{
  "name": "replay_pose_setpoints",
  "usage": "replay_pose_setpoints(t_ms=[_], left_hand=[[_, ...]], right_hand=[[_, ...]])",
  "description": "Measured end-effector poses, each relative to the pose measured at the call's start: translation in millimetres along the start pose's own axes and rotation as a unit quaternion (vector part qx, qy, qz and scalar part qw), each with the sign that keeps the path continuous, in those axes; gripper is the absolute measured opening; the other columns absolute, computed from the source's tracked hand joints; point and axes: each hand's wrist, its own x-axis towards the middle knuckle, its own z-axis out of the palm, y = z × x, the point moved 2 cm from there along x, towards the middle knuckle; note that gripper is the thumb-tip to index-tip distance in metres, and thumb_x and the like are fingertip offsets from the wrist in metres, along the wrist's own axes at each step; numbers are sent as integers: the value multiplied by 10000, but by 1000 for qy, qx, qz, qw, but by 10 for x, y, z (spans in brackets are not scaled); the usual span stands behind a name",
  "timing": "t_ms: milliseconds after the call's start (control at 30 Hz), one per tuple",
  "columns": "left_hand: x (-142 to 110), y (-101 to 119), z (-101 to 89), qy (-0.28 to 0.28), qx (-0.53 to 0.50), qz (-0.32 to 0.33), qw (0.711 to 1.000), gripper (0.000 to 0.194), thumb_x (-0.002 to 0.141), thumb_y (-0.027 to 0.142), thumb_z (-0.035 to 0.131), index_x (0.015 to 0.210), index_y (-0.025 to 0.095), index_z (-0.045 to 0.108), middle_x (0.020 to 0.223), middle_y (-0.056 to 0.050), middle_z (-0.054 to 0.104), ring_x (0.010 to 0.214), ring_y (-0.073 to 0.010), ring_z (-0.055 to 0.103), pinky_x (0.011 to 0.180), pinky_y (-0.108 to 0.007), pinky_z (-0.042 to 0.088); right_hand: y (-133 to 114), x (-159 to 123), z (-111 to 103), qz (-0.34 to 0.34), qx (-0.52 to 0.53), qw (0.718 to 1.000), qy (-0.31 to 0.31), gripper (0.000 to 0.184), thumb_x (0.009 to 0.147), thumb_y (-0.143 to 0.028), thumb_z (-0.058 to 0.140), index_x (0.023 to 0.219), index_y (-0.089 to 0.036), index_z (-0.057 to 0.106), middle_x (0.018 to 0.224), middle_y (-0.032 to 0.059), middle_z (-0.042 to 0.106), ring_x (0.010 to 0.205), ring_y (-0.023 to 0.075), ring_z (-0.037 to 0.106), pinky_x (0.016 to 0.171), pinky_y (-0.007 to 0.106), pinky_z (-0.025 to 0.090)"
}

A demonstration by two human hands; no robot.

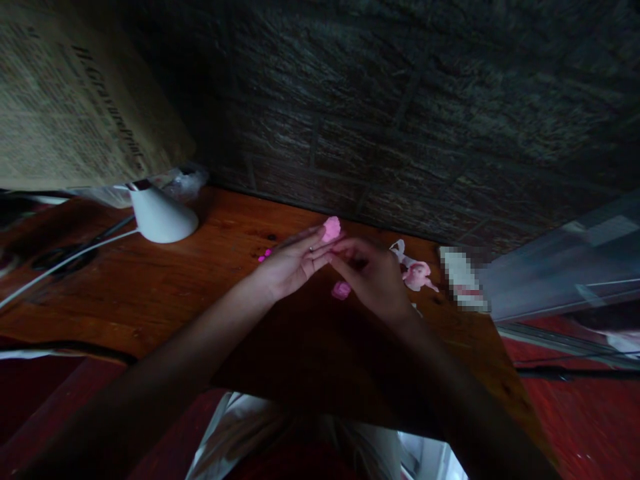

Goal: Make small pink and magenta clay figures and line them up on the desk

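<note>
Evidently a dark wall (350, 100) is rising behind the wooden tabletop (225, 233). A print-covered lampshade (75, 100) is showing "GravurePrint" in bold letters. The right hand (377, 277) is meeting the left hand's fingertips, its own fingers bunching close; whether they are pinching anything, I cannot tell. The left hand (293, 267) is holding its fingers against a pink clump (331, 229), above the tabletop; their grip is unclear. Another pink lump (341, 290) is lying nearby.

Bench (225, 267) against a brick wall (360, 120); lamp (165, 217) on its left, crumpled wrapper (419, 275) toward its right end.
</note>
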Motion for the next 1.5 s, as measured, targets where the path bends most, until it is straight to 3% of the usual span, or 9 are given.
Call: replay_pose_setpoints(t_ms=[167, 400, 467, 667, 900, 1033, 1133, 1267, 1500], left_hand=[[-4, -29, -43, -41, 0, 10, 999, 88, 921, 43, 699, 909, 120, 740, 875, -35, 800, 731, -101, 747, 817, -254, 611], [-33, -18, -6, -58, 9, -11, 998, 117, 983, 82, 636, 942, 118, 739, 968, -87, 831, 926, -152, 793, 929, -289, 595], [-42, -39, 11, -62, 8, -15, 998, 146, 978, 63, 628, 923, 122, 750, 949, -74, 835, 902, -150, 794, 973, -319, 593], [-75, -88, 183, -135, 74, -39, 987, 78, 925, 165, 736, 892, 122, 792, 912, -88, 840, 910, -209, 805, 1022, -399, 596], [-49, 102, 523, -152, 176, -21, 972, 109, 891, 226, 797, 906, 119, 809, 914, -95, 838, 845, -186, 795, 1019, -384, 594], [74, 114, 643, -187, 258, -6, 948, 204, 855, 285, 841, 918, 93, 814, 951, -128, 833, 849, -177, 782, 1036, -378, 574], [160, 54, 608, -212, 275, -11, 938, 313, 763, 270, 915, 1007, 102, 815, 1009, -121, 831, 919, -177, 775, 1037, -364, 567], [147, -37, 439, -234, 243, -17, 941, 376, 691, 278, 961, 1012, 138, 826, 1037, -105, 829, 936, -171, 772, 959, -303, 591], [-12, -26, 289, -236, 278, 39, 930, 284, 701, 249, 943, 930, 127, 825, 853, -69, 806, 750, -122, 728, 752, -228, 573]], right_hand=[[-115, 108, -7, 8, -46, 998, -41, 44, 897, -218, 752, 889, -226, 795, 832, 13, 813, 725, 175, 728, 713, 311, 530], [-79, 95, -135, -39, -107, 991, -75, 114, 888, -151, 745, 890, -249, 805, 860, 4, 838, 714, 182, 756, 713, 309, 550], [-75, 40, -188, -58, -96, 992, -54, 110, 909, -152, 724, 924, -231, 799, 865, 14, 833, 718, 179, 755, 690, 297, 546], [-185, 53, -425, -191, -91, 970, 123, 121, 949, -204, 690, 935, -218, 809, 915, 66, 778, 824, 192, 722, 749, 325, 567], [-27, 150, -636, -107, 136, 983, 66, 67, 918, -278, 729, 911, -247, 788, 933, 24, 776, 853, 171, 743, 738, 313, 609], [72, 25, -684, -155, 90, 977, 116, 112, 929, -219, 715, 956, -275, 809, 972, 25, 814, 909, 181, 765, 810, 338, 625], [147, -108, -651, -207, 20, 968, 140, 186, 941, -199, 702, 1057, -279, 823, 1132, 67, 805, 1031, 211, 768, 907, 387, 630], [199, -244, -537, -199, 8, 972, 125, 254, 943, -185, 701, 1121, -323, 818, 1228, 68, 781, 1107, 218, 754, 961, 419, 625], [55, -309, -406, -126, 120, 979, 106, 253, 883, -163, 776, 1002, -378, 837, 1065, 12, 828, 1014, 211, 777, 916, 422, 643]])
